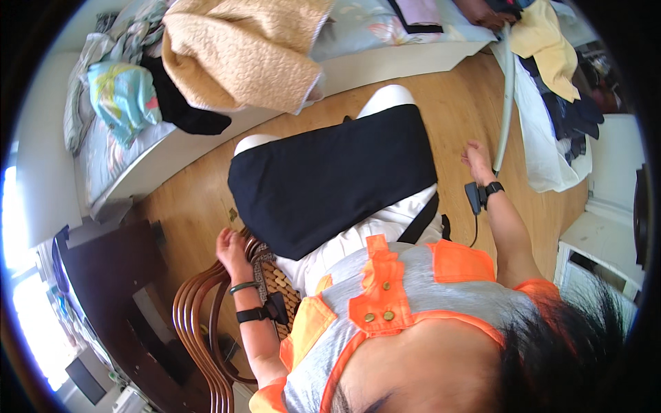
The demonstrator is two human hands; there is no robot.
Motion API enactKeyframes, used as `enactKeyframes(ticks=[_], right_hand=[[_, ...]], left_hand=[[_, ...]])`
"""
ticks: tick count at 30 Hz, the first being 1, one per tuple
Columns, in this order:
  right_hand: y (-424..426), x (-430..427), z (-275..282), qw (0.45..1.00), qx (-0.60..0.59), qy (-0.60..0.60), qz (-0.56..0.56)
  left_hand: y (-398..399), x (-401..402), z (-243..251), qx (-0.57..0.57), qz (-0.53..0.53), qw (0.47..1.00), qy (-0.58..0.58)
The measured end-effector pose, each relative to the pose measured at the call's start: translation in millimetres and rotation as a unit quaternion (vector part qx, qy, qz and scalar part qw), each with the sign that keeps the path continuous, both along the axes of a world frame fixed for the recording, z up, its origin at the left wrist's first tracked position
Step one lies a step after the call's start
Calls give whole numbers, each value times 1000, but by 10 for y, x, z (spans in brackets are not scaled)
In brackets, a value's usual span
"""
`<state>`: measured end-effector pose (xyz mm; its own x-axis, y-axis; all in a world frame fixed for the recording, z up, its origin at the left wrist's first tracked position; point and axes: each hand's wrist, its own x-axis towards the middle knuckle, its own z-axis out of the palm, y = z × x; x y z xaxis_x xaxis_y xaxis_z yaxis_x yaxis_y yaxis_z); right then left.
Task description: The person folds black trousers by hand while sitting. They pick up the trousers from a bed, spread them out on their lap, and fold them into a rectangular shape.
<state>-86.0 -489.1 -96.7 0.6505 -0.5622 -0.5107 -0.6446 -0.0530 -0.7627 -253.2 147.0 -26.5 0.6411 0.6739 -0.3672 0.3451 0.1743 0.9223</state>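
Observation:
A black cloth item (335, 173), perhaps a bag with a strap, lies flat across my lap over white trousers. Beside its lower left corner, next to the curved wooden chair arm (201, 304), is my left hand (232, 248), fingers loosely bent and holding nothing visible. My right hand (476, 157) hangs out to the right of my lap, near a pale curved tube (507, 98); its fingers are curled, and no object shows in them. Both wrists carry black straps with small devices. Neither hand touches the black cloth.
Ahead stands a bed (403, 64) bearing a tan quilted cover (242, 51) and crumpled clothes (124, 98). More clothes (547, 51) hang over a white cloth at the right. A dark brown desk (113, 279) is at the left, and a white cabinet (594, 242) at the right.

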Motion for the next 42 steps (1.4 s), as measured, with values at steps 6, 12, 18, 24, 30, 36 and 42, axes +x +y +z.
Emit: enactKeyframes(ticks=[6, 12, 18, 24, 30, 36, 42], right_hand=[[806, 319, 1048, 896, -251, -227, 289], [1652, 323, 1445, 810, -291, -262, 436], [2514, 287, 1631, 746, -221, -285, 559], [3139, 283, 1702, 663, -232, -371, 608], [3677, 199, 1514, 551, -316, -414, 652], [3655, 55, 1527, 546, -326, -367, 679], [3695, -9, 1496, 541, -317, -364, 689]], left_hand=[[-252, 382, -474, -249, -72, 958, 125], [-688, 677, -376, -600, -56, 796, 57], [-698, 734, -607, -602, 119, 789, -14], [-347, 711, -277, -601, 109, 715, -340], [-831, 881, -549, -516, 16, 856, 1], [-836, 785, -33, -542, -35, 840, -11], [-851, 867, -80, -509, -38, 859, -27]])
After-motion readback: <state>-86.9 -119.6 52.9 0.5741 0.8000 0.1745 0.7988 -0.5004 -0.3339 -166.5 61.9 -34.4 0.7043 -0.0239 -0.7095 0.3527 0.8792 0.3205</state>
